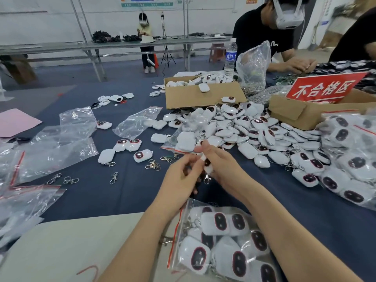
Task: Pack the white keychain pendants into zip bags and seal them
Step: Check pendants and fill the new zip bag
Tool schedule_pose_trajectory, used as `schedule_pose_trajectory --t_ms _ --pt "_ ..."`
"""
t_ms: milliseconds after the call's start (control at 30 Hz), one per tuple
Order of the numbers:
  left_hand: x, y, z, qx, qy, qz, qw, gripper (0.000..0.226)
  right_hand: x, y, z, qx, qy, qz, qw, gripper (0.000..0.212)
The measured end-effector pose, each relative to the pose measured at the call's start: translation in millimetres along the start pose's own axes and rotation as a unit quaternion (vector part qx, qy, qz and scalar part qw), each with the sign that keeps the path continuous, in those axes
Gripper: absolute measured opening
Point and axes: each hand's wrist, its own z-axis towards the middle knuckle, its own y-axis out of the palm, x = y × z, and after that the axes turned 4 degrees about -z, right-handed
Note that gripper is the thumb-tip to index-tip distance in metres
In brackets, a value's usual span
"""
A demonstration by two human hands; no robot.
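Blue table (126, 190) — pendant (208, 166), red "不合格区" sign (323, 88)

Table (126, 190): dark blue cloth is covering it, running out ahead of me.
Pendant heap (254, 129): white pendants are piling up centre right, spilling toward the near edge.
Loose pendants (130, 144): a few are lying apart, left of the heap.
Empty zip bags (61, 143): clear, red-striped, sprawling to my left.
Clasps (114, 178): metal, lying scattered near me.
Cardboard box (203, 96): sitting behind the heap, pendants inside.
Filled zip bag (219, 237): resting at the near edge.
Pink sheet (14, 122): lying far left.
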Motion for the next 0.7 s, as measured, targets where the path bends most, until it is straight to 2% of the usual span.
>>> schedule_pose_trajectory --t_ms 100,133,200,400,500,700 --pt "-5 -4 8 0.078 -0.004 -0.005 0.997 0.021 8 -5 -4 -0.037 -0.018 0.026 0.999 0.022" --pt "-6 -6 10 0.09 -0.005 -0.008 0.996 0.022 11 -6 -5 -0.034 -0.027 0.012 0.999 0.018" --pt "-7 -8 12 0.092 -0.004 -0.002 0.996 0.022 12 -7 -8 -0.023 -0.04 -0.006 0.999 0.023" --pt "-13 -6 14 0.044 0.007 -0.03 0.999 0.018 16 -12 -3 -0.01 -0.06 0.064 0.996 0.019" --pt "-15 -8 15 0.039 -0.003 -0.041 0.998 0.017 16 -12 -3 -0.017 -0.058 0.073 0.996 0.028" --pt "-14 -12 18 0.029 -0.037 -0.063 0.997 0.012 15 -12 -5 -0.026 -0.057 0.055 0.997 0.022"
